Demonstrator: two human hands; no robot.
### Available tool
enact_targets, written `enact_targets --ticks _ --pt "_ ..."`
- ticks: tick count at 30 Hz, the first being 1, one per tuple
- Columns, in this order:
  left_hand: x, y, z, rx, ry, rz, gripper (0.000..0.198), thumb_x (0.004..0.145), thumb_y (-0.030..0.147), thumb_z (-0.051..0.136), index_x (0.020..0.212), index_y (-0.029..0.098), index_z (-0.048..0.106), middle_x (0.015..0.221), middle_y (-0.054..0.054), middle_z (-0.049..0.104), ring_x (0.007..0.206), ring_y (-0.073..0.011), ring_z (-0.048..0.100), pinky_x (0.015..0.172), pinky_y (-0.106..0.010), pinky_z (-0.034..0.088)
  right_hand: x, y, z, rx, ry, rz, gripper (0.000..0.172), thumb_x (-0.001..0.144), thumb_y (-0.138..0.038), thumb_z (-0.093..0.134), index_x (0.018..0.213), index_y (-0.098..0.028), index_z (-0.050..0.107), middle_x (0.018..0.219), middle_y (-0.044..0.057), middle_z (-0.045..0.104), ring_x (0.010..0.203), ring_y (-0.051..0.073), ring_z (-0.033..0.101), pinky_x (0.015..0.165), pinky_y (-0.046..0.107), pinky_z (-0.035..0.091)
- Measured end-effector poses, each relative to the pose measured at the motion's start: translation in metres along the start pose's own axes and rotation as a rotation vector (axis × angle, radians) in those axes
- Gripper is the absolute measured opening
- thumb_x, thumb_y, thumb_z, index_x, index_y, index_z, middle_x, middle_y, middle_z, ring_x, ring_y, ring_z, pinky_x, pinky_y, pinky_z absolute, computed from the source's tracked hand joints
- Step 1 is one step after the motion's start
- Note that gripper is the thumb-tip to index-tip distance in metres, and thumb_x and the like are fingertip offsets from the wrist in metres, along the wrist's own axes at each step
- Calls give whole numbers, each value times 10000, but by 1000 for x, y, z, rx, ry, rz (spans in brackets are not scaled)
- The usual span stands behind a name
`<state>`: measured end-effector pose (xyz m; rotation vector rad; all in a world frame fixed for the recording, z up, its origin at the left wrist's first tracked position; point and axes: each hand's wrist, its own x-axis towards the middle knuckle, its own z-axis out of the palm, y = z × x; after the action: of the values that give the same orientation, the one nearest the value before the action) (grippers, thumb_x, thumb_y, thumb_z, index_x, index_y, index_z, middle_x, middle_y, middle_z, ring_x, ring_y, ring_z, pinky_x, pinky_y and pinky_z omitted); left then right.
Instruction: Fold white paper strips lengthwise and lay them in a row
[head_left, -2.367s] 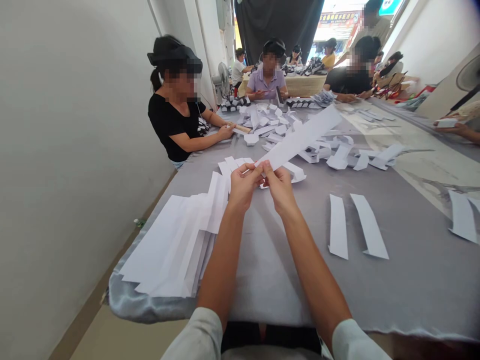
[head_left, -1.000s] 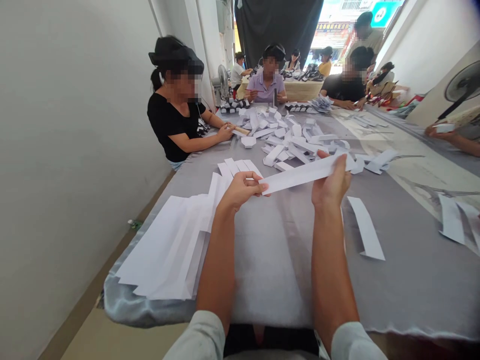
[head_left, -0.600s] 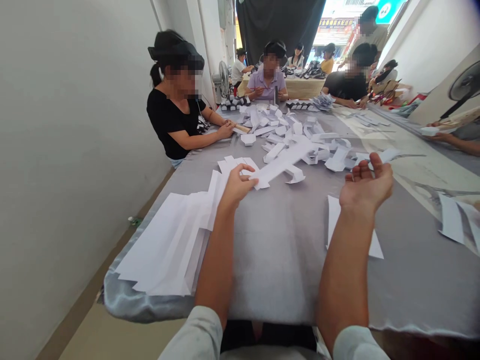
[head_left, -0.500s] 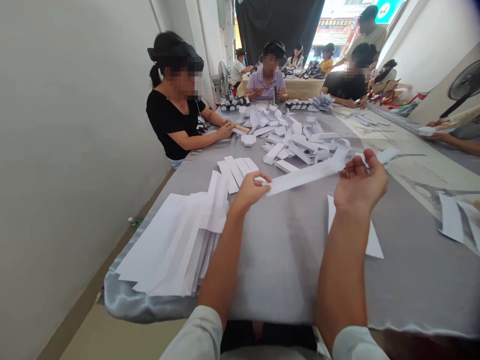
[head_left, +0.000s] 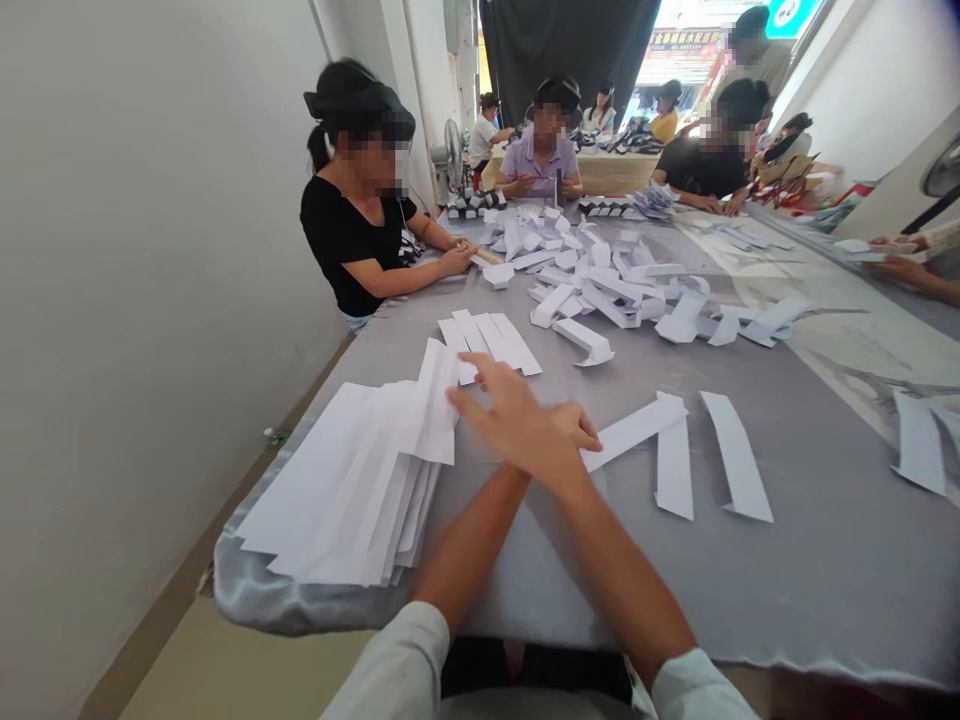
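Note:
My arms are crossed, the right over the left. My left hand (head_left: 576,425), partly hidden behind my right wrist, is closed on the near end of a white paper strip (head_left: 630,432). The strip's far end overlaps the top of another folded paper strip (head_left: 675,470) on the table. To the right lies a third paper strip (head_left: 739,455). My right hand (head_left: 506,405) is empty, its fingers apart, close to the upper right edge of a stack of white paper sheets (head_left: 337,480). Several flat paper strips (head_left: 491,340) lie just beyond my right hand.
A heap of folded white paper pieces (head_left: 592,270) covers the table's middle. The grey tablecloth (head_left: 562,600) reaches the near edge. A co-worker in black (head_left: 356,230) sits at the left, others across the table. More strips (head_left: 919,445) lie far right.
My left hand has moved right and nearer with the strip, bringing it down among the others. My right hand has left the strip's far end and swung left across my left arm toward the stack.

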<state>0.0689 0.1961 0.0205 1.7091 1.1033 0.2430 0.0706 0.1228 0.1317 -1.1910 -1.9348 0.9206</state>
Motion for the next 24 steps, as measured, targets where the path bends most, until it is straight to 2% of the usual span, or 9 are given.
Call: enact_targets --ticks 2,4,6,9,12,15,20,22,24 --pt "-2 0 1 -15 -98 -31 182 767 254 804 900 130 799 847 -64 775 784 -177 719 704 -251 555 -5 -4 27 -169 -193 28 722 1037 -522 577 1667 -259 341 1408 188 560 1260 344 597 1031 503 510" --pt "-4 2 0 -63 -184 -62 243 803 206 771 1027 113 771 902 -76 775 804 -162 732 731 -241 565 -9 -6 54 -336 -291 21 904 991 -494 673 1709 -183 221 1471 255 506 1290 390 583 1039 514 511" --pt "-6 5 0 -90 -254 -72 383 850 192 717 1221 100 714 999 -95 771 830 -153 739 762 -245 576 -11 -3 78 -483 -314 19 1017 935 -411 756 1710 -107 172 1517 307 465 1296 413 583 1039 507 521" --pt "-4 6 -1 -16 -360 -23 528 912 214 602 1437 155 615 1135 -96 743 944 -164 733 778 -254 576 -12 4 102 -648 -280 -14 959 920 -241 708 1705 -84 180 1567 333 419 1256 403 615 1000 485 553" --pt "0 3 1 63 -409 24 639 896 249 588 1529 179 546 1137 -89 731 1038 -193 703 811 -281 580 -13 11 112 -733 -263 -36 951 884 -161 676 1699 -69 194 1575 337 414 1252 397 621 974 468 574" --pt "6 -3 7 -40 -444 54 744 846 280 660 1558 135 504 1171 -113 734 1113 -233 687 891 -343 603 -12 13 113 -739 -274 -40 954 893 -154 659 1714 -127 173 1534 309 469 1210 372 651 957 463 584" --pt "17 -13 18 -206 -566 131 906 782 316 789 1593 105 447 1492 -204 607 1384 -309 586 1031 -395 573 -14 13 113 -728 -337 -50 879 991 -184 577 1725 -339 118 1521 281 486 1126 337 708 905 490 598" --pt "20 -16 21 -203 -604 148 915 778 334 798 1592 107 447 1556 -211 555 1453 -324 533 1073 -422 554 -15 14 114 -709 -368 -62 828 1009 -195 556 1717 -365 161 1543 287 464 1160 356 704 898 498 601" --pt "23 -19 23 -172 -612 172 899 774 355 800 1578 126 469 1584 -196 535 1495 -328 491 1108 -451 533 -15 15 114 -678 -395 -73 786 1006 -185 546 1709 -320 222 1540 296 471 1197 373 692 899 495 606"
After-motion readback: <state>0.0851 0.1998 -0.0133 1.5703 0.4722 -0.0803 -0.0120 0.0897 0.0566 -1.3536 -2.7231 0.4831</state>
